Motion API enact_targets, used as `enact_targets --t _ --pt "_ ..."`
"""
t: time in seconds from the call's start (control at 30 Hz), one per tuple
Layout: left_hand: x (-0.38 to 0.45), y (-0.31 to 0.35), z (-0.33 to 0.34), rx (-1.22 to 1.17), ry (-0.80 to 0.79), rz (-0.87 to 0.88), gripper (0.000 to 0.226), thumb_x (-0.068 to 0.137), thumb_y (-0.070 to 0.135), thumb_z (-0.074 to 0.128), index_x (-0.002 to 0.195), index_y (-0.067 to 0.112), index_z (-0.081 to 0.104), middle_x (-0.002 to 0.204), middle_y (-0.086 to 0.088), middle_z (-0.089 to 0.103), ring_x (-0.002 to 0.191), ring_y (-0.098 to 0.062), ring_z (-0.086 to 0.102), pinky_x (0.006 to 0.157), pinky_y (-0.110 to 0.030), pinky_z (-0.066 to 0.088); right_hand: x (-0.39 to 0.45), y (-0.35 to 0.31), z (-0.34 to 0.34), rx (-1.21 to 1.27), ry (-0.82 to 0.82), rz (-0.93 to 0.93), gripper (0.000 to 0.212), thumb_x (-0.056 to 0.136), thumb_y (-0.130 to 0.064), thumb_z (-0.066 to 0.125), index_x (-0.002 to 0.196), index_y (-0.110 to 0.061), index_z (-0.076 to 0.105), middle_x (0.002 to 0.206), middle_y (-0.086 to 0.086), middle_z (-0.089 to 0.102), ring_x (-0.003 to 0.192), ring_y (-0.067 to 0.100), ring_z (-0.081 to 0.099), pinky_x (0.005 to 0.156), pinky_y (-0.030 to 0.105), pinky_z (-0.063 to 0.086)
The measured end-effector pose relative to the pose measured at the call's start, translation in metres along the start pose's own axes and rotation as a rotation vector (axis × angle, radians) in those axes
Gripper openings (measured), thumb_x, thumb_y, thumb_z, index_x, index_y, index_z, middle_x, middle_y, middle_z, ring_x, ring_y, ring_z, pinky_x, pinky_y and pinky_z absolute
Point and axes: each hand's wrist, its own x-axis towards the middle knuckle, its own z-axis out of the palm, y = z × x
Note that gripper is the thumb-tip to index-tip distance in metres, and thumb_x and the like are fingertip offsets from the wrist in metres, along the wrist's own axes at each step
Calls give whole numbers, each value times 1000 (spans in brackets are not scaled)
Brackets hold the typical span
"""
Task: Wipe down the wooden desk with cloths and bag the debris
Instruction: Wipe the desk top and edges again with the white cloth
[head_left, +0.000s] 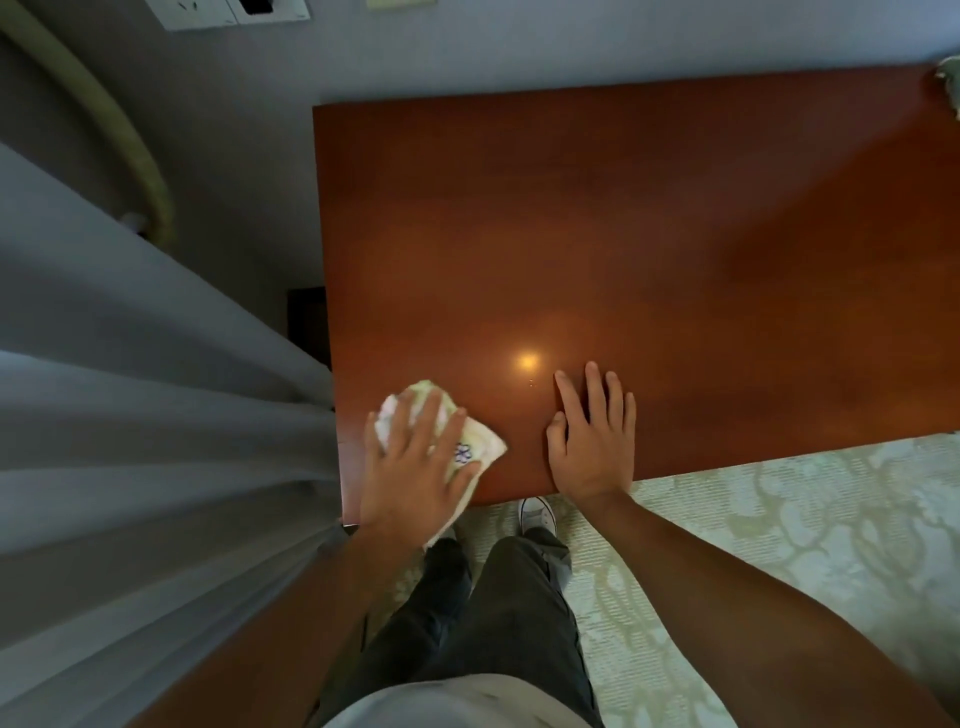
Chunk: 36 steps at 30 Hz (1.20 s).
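Note:
The reddish-brown wooden desk (649, 234) fills the upper right of the head view, with a lamp glare spot near its front. My left hand (413, 462) lies flat on a crumpled white and pale-green cloth (480, 441) at the desk's front left corner, pressing it to the wood. A strip of the cloth hangs over the front edge. My right hand (592, 436) rests palm down on the bare desk top just right of the cloth, fingers spread and holding nothing. Two tiny specks (531, 383) sit on the wood beyond my right hand's index finger.
A grey curtain (130, 415) hangs against the desk's left edge. Pale patterned carpet (779, 545) lies below the front edge, with my legs and a white shoe (538, 514) there. A small pale object (949, 83) sits at the desk's far right corner. The wall runs behind.

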Motion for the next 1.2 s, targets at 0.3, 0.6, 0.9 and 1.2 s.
enact_targets --t 0.3,0.6,0.9,1.2 --pt "2 6 -4 -90 -22 -301 68 107 60 19 164 25 14 172 -16 7 157 -45 5 116 -71 21 24 -26 -5 -77 -46 -114 66 99 -58 40 160 -33 30 171 13 17 157 44 11 120 73 8" --pt "27 -38 -11 -32 -8 -168 72 103 69 13 164 31 9 174 -2 2 160 -33 -4 122 -67 8 34 -36 0 -65 -95 -93 73 99 -64 33 164 -36 19 174 6 9 159 40 1 121 72 8" --pt "69 -9 -27 -3 -32 -40 70 107 55 14 165 19 7 173 -14 1 158 -41 0 122 -66 14 36 -39 -2 -48 -99 -87 75 96 -66 35 163 -34 26 173 7 16 158 41 7 121 72 9" --pt "114 -79 -37 -31 38 -279 74 102 66 22 163 24 22 171 -6 18 158 -36 11 115 -69 23 35 -37 -1 -36 -94 -81 75 95 -66 34 164 -36 25 173 5 17 159 38 7 123 69 8"
